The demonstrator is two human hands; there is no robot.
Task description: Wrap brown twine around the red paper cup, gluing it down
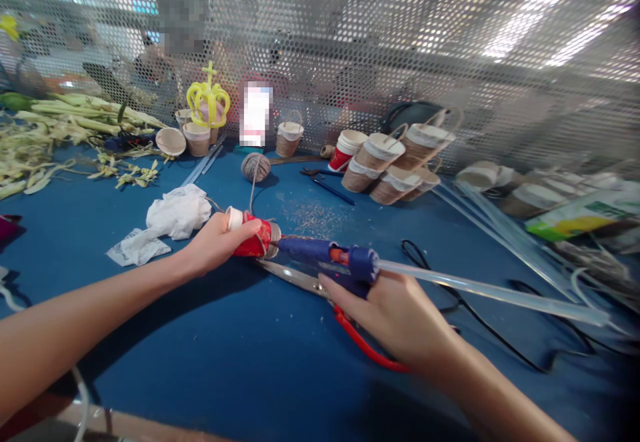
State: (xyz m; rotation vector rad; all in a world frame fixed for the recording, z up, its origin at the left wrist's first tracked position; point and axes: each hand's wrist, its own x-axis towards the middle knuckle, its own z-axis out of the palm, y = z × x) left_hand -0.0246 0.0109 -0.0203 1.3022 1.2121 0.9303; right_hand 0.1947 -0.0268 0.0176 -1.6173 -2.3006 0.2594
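My left hand (pixel 217 242) is wrapped around a red paper cup (pixel 255 234) lying on its side, its white rim toward me at the left. Grey-brown twine is wound round the cup's base end. From there a strand runs back to a ball of twine (pixel 255 168). In my right hand (pixel 400 312) is a blue glue gun (pixel 320 255), its nozzle at the twine-wound end of the cup; whether it touches I cannot tell. A long clear glue stick (pixel 480 289) sticks out of its back. Red-handled scissors (pixel 300 281) lie beneath the gun.
Twine-wrapped cups (pixel 383 152) stand stacked at the back right, near pliers (pixel 330 185). Crumpled white plastic (pixel 177 212) lies left of the cup. Behind are a yellow crown-shaped piece (pixel 209 99), a lit phone (pixel 255 114) and a perforated metal screen (pixel 320 42). A black cord (pixel 500 342) trails right.
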